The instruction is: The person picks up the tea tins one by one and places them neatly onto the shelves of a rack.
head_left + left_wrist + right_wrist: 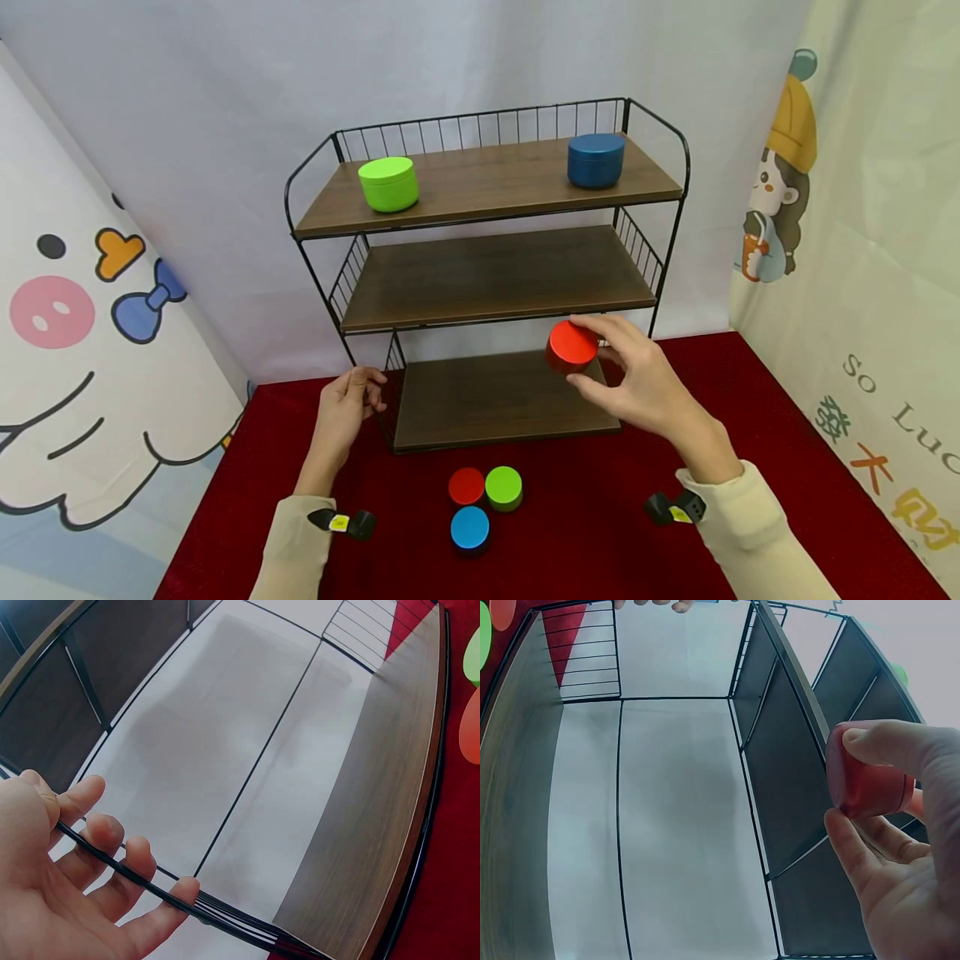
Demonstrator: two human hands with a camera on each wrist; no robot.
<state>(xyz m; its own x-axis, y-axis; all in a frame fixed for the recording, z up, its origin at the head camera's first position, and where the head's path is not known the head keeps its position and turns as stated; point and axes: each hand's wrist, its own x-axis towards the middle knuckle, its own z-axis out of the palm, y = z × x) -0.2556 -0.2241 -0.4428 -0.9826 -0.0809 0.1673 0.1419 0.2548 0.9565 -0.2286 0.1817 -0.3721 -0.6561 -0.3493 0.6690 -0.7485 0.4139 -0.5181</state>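
In my right hand (pixel 641 375) I pinch a red round tin (pixel 572 347) between thumb and fingers, in front of the rack's lower opening. The right wrist view shows the tin (pixel 870 769) tipped on its side, its lid edge visible. My left hand (pixel 347 417) is at the left front post of the three-tier rack; in the left wrist view its fingers (pixel 139 859) curl round the black metal post (pixel 124 871). On the cloth before the rack stand a red tin (pixel 467 487), a green tin (pixel 504 488) and a blue tin (pixel 470 529), close together.
The rack has brown boards and wire sides. Its top board (pixel 495 177) bears a green tin (pixel 389 184) at the left and a dark blue tin (pixel 596 161) at the right. A dark red cloth (pixel 585 517) covers the table; printed curtains (pixel 855 275) hang at the sides.
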